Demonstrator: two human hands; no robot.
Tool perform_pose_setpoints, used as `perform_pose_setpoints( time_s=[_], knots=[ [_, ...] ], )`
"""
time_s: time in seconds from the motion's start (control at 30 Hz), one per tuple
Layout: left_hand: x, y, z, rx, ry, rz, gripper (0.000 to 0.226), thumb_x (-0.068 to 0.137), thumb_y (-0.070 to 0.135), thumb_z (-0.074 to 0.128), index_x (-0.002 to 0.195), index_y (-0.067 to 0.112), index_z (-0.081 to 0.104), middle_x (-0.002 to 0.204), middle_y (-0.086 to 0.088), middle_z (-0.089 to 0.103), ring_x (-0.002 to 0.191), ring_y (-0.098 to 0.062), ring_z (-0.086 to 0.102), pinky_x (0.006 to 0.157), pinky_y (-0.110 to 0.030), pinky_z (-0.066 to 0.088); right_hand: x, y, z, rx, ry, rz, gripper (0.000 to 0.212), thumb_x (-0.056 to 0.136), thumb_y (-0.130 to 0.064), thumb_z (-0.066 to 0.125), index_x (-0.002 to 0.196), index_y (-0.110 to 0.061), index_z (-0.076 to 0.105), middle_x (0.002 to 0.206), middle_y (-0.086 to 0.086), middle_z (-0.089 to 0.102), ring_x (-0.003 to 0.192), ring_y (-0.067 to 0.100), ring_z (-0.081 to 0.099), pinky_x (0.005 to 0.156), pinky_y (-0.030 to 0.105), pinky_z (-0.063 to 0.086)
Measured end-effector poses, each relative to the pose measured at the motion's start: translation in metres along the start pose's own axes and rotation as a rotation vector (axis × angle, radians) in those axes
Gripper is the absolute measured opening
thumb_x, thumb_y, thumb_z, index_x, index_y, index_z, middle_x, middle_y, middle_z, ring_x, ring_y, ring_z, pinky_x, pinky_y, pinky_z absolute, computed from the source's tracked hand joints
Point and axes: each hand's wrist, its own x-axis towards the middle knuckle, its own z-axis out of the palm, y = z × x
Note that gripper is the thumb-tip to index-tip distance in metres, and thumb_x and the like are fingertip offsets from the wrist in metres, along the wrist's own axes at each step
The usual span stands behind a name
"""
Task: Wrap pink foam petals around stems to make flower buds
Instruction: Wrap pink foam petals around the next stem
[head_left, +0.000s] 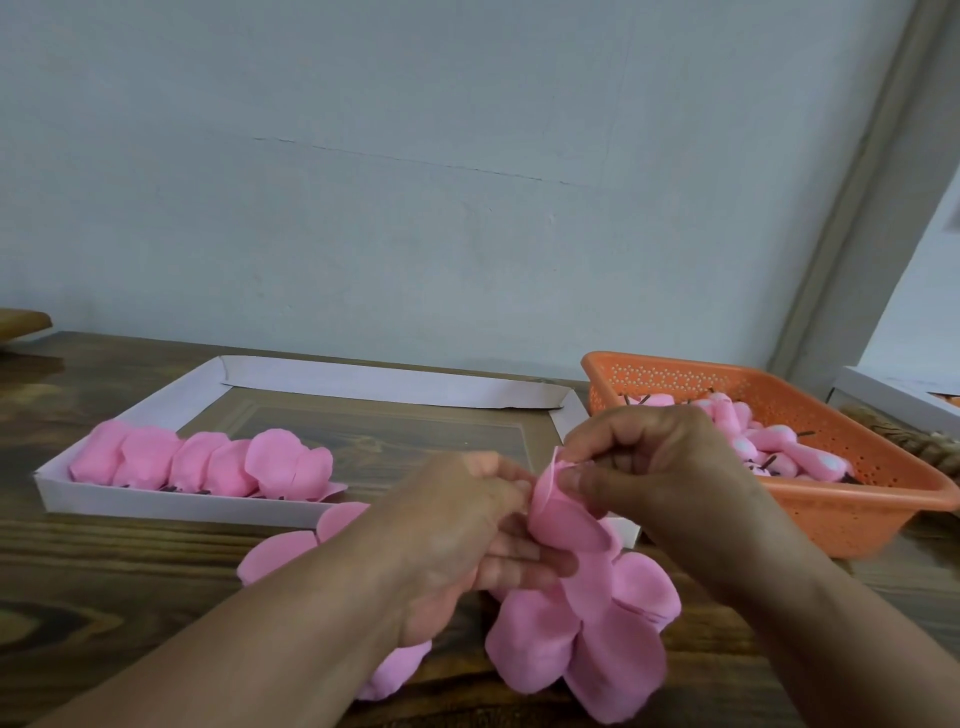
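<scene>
Both hands meet over the table's front middle. My left hand grips a cluster of pink foam petals that hangs down below it. My right hand pinches the top edge of one pink petal at the cluster's upper end, fingers curled. Any stem inside the petals is hidden by the fingers. More loose pink petals lie on the wood behind my left wrist.
A shallow white cardboard tray at left holds a row of finished pink buds. An orange perforated basket at right holds pink buds with dark stems. A white box edge stands at far right. The wall is close behind.
</scene>
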Motion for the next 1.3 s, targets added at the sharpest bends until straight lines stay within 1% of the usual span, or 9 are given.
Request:
perform_pose_setpoints(
  time_s=[0.2,0.33,0.5,0.6,0.73,0.87,1.03,1.2,1.3],
  knots=[
    [0.0014,-0.0007,-0.0013,-0.049,-0.035,-0.009,0.017,0.093,0.013,0.055,0.102,0.0,0.06,0.077,-0.014,0.073,0.065,-0.023,0.072,0.055,-0.024,0.058,0.0001,-0.0018,-0.0004,0.045,-0.006,0.015,0.014,0.073,0.009,0.068,0.067,-0.003,0.065,0.056,0.015,0.065,0.05,0.018,0.057,0.051,0.023,0.049],
    [0.0003,-0.0019,-0.0024,-0.053,-0.062,-0.018,0.036,0.072,0.025,0.065,0.099,0.002,0.062,0.079,-0.014,0.074,0.067,-0.023,0.072,0.054,-0.023,0.056,-0.001,-0.004,0.0001,0.048,-0.001,0.015,0.014,0.074,0.011,0.067,0.069,-0.002,0.063,0.052,0.011,0.062,0.046,0.014,0.056,0.048,0.02,0.048],
    [0.0006,-0.0037,-0.0029,-0.034,-0.056,-0.039,0.016,0.086,0.019,0.062,0.093,0.004,0.062,0.079,-0.014,0.074,0.067,-0.022,0.072,0.056,-0.023,0.056,-0.0015,-0.0028,0.0017,0.013,-0.025,0.029,0.025,0.076,0.009,0.066,0.087,-0.013,0.068,0.064,0.011,0.064,0.051,0.015,0.058,0.05,0.022,0.05],
    [0.0004,-0.0045,-0.0022,-0.034,-0.052,-0.057,0.02,0.082,0.021,0.065,0.093,0.005,0.061,0.078,-0.013,0.074,0.066,-0.023,0.072,0.055,-0.023,0.056,-0.0014,-0.0026,0.0011,-0.033,-0.063,0.037,0.008,0.077,-0.001,0.069,0.075,-0.009,0.071,0.058,0.015,0.065,0.049,0.014,0.057,0.051,0.021,0.047],
    [0.0008,-0.0023,-0.0022,-0.031,-0.027,-0.059,0.023,0.08,0.023,0.067,0.094,0.005,0.062,0.076,-0.012,0.074,0.065,-0.022,0.072,0.055,-0.023,0.056,-0.0006,-0.0039,-0.0056,-0.028,-0.132,0.077,0.005,0.073,-0.007,0.075,0.076,-0.01,0.073,0.063,0.014,0.068,0.057,0.018,0.062,0.058,0.026,0.049],
    [0.0003,-0.0008,-0.0032,-0.015,0.005,-0.05,0.016,0.084,0.018,0.066,0.092,0.004,0.063,0.072,-0.012,0.073,0.063,-0.021,0.07,0.056,-0.024,0.057,-0.0019,-0.0045,-0.0067,0.015,-0.174,0.131,0.022,0.061,-0.015,0.083,0.081,-0.016,0.073,0.073,0.02,0.07,0.065,0.025,0.064,0.066,0.036,0.05],
    [0.0011,-0.0027,-0.002,0.004,0.001,-0.036,0.02,0.087,0.019,0.065,0.099,0.002,0.064,0.082,-0.015,0.074,0.067,-0.023,0.071,0.063,-0.028,0.06,-0.0017,-0.003,-0.0001,-0.019,-0.066,0.077,0.008,0.073,0.0,0.073,0.071,-0.008,0.071,0.055,0.01,0.066,0.049,0.011,0.059,0.049,0.018,0.046],
    [0.0001,-0.0004,-0.0007,-0.005,-0.039,-0.062,0.028,0.099,0.026,0.046,0.103,0.005,0.064,0.082,-0.017,0.074,0.071,-0.024,0.072,0.058,-0.025,0.057,0.0002,-0.0035,-0.002,0.014,-0.021,0.084,0.014,0.071,0.014,0.067,0.068,0.001,0.07,0.057,0.021,0.063,0.048,0.016,0.056,0.048,0.021,0.049],
    [-0.0024,0.0002,0.0006,0.027,-0.094,-0.052,0.034,0.091,0.038,0.055,0.103,0.008,0.066,0.083,-0.014,0.075,0.072,-0.022,0.072,0.064,-0.026,0.058,-0.0003,-0.0031,-0.002,-0.019,-0.038,0.085,0.013,0.071,0.013,0.067,0.068,0.0,0.07,0.059,0.022,0.064,0.048,0.015,0.057,0.048,0.021,0.049]
  ],
)
